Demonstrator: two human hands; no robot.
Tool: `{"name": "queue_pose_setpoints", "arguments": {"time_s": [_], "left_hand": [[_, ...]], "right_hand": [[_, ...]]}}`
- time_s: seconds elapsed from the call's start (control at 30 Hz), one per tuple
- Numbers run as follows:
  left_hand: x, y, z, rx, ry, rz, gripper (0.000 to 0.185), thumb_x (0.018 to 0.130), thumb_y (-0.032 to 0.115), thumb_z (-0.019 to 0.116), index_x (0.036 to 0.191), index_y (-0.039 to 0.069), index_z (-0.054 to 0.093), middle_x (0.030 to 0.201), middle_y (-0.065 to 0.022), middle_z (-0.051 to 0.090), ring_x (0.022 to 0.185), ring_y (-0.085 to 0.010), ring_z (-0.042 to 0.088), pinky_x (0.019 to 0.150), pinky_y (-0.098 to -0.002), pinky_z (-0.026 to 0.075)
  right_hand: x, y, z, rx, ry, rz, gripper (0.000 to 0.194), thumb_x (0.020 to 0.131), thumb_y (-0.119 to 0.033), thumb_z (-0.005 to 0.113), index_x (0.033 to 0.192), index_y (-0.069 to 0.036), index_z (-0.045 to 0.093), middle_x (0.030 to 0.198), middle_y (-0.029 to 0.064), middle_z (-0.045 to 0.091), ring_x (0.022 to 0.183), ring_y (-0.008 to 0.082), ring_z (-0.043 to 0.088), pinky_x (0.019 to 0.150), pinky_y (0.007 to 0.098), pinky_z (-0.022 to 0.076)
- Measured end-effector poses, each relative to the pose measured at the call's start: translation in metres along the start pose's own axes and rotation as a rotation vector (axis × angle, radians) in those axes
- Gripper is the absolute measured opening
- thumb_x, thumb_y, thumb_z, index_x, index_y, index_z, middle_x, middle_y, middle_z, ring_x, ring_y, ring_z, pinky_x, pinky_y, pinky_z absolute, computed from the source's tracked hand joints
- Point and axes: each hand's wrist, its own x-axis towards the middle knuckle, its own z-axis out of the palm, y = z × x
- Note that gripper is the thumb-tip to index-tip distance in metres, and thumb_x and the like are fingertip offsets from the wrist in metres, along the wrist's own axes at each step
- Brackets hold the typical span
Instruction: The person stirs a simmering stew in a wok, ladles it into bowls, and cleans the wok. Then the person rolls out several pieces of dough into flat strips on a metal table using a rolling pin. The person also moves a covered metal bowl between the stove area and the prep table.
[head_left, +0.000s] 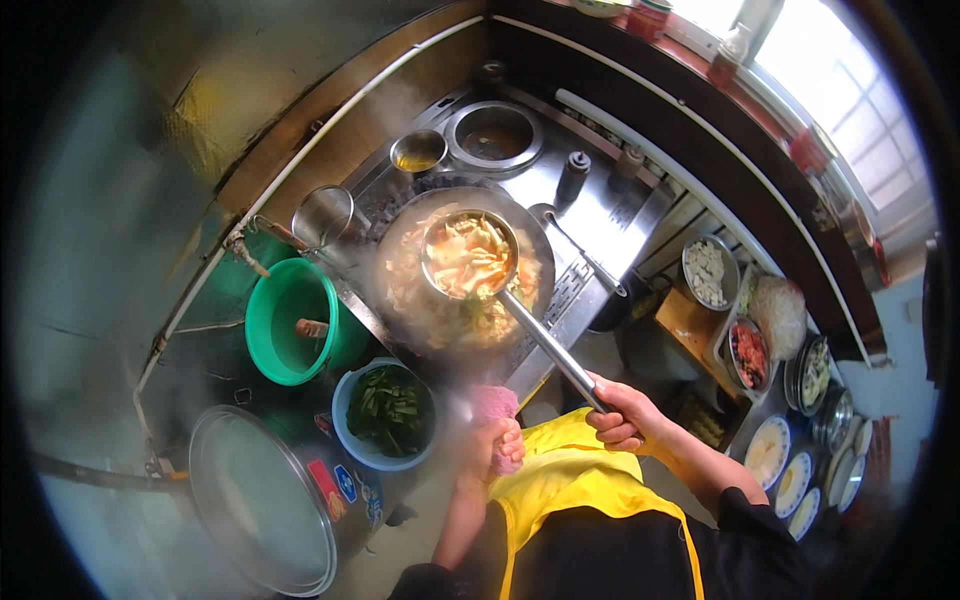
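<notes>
My right hand (624, 417) grips the steel handle of a large ladle (551, 345). The ladle's bowl is full of sliced food in orange-red broth (471, 255) and sits over the wok (546, 259). Steam rises from the wok, where pale slices and bits of green (409, 289) fill the inside. At the wok's near side, my left hand (491, 444) clenches a pink cloth (495, 403); whether a wok handle is inside the cloth is hidden. Below both hands hangs a yellow apron (577, 469).
Left of the stove (607, 206) stand a green bucket (259, 337), a light blue basin (343, 431) of chopped greens and a large steaming pot (259, 499). A second ladle (589, 259) lies right of the wok. Ingredient bowls (709, 274) and several plates (766, 450) are farther right.
</notes>
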Motion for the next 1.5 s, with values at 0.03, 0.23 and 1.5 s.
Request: {"name": "queue_pose_setpoints", "arguments": {"time_s": [0.03, 0.23, 1.5], "left_hand": [[-0.002, 0.000, -0.003, -0.017, -0.006, -0.008, 0.034, 0.102, 0.025, 0.061, 0.071, 0.014, 0.053, 0.063, 0.0010, 0.052, 0.058, -0.0129, 0.054, 0.058, -0.0272, 0.048], [-0.004, 0.001, -0.012, -0.071, -0.019, -0.025, 0.033, 0.103, 0.023, 0.059, 0.072, 0.013, 0.052, 0.062, 0.0021, 0.048, 0.056, -0.0104, 0.050, 0.058, -0.0277, 0.048], [0.006, 0.059, -0.039, -0.070, -0.194, -0.118, 0.022, 0.113, 0.019, 0.048, 0.123, 0.002, 0.059, 0.071, 0.0004, 0.049, 0.056, -0.0095, 0.044, 0.058, -0.0273, 0.043]], "right_hand": [[-0.004, 0.004, 0.004, -0.008, 0.028, -0.018, 0.059, 0.115, -0.037, 0.049, 0.170, -0.033, 0.027, 0.069, -0.0061, 0.032, 0.049, 0.0045, 0.024, 0.041, 0.0193, 0.0286], [-0.027, 0.017, 0.012, 0.179, -0.062, -0.091, 0.051, 0.116, -0.035, 0.047, 0.165, -0.033, 0.036, 0.071, -0.0061, 0.033, 0.049, 0.0025, 0.026, 0.039, 0.0173, 0.0252], [-0.317, 0.280, -0.192, 1.016, 0.724, -1.295, 0.020, 0.115, -0.038, 0.051, 0.104, -0.022, 0.051, 0.070, -0.0049, 0.045, 0.045, 0.0032, 0.036, 0.037, 0.0217, 0.0317]]}}
